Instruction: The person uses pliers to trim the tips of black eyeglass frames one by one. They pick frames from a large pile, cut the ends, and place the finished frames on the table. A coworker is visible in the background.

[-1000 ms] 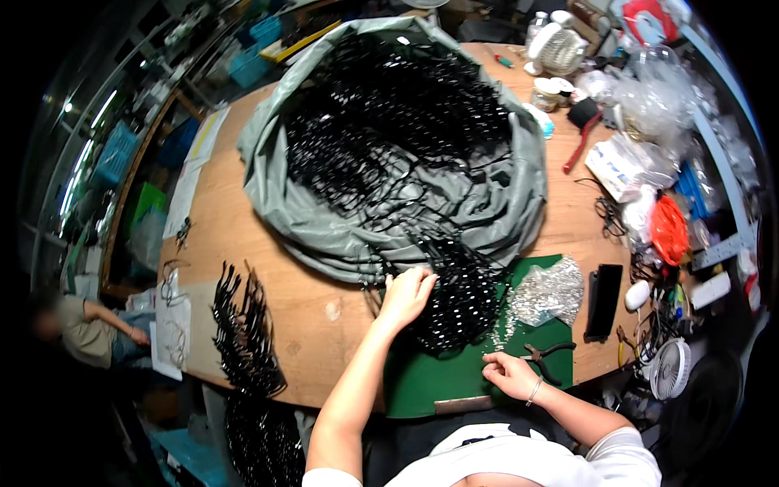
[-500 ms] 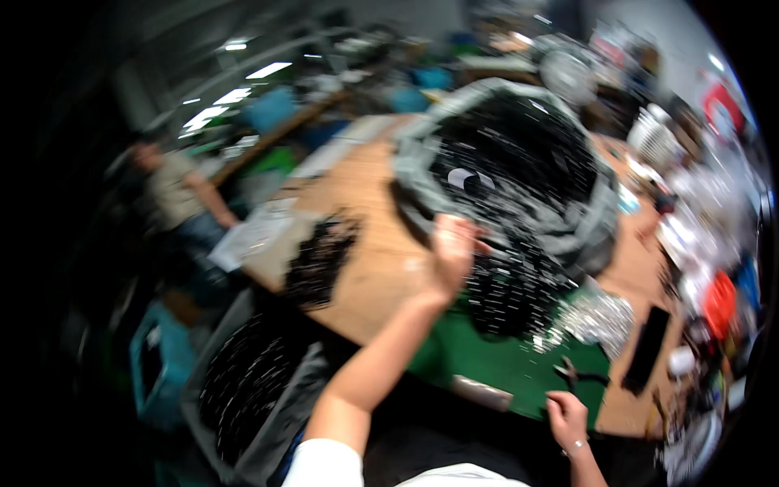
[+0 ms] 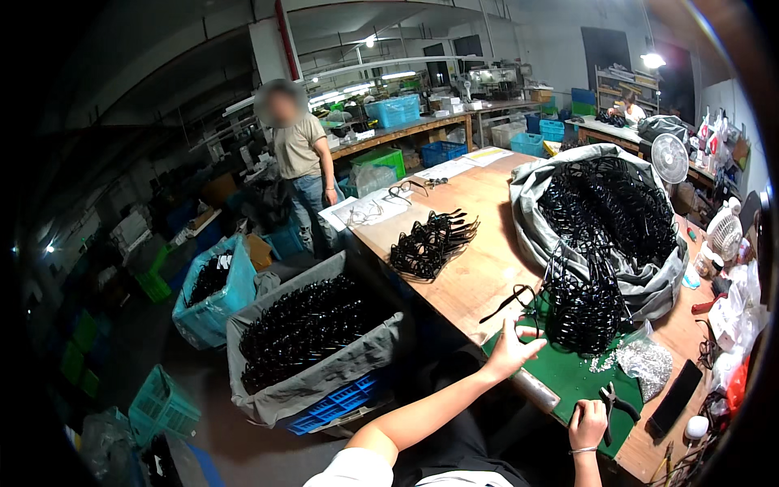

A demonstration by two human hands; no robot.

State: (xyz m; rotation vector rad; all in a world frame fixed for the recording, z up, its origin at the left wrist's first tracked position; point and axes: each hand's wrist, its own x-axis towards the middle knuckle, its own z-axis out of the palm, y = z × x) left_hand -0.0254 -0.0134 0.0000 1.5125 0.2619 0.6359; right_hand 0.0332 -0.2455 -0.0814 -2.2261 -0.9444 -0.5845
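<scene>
A loose black eyeglass frame (image 3: 513,299) lies at the wooden table's (image 3: 475,272) near edge, beside the green mat (image 3: 568,375). The left hand (image 3: 513,347) reaches for it with fingers spread, ready to grasp. The right hand (image 3: 588,422) rests on the mat, closed around small pliers (image 3: 615,402), keeping them handy beside the heap of black frames (image 3: 583,304).

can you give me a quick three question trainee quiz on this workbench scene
1. True or false: the left hand rests at the edge of the green mat.
2. What does the right hand hold? A) pliers B) a phone C) a fan
3. Fill in: the big heap of black frames on the table sits in a grey ____.

Key: 1 true; 2 A, the pliers; 3 bag.
</scene>
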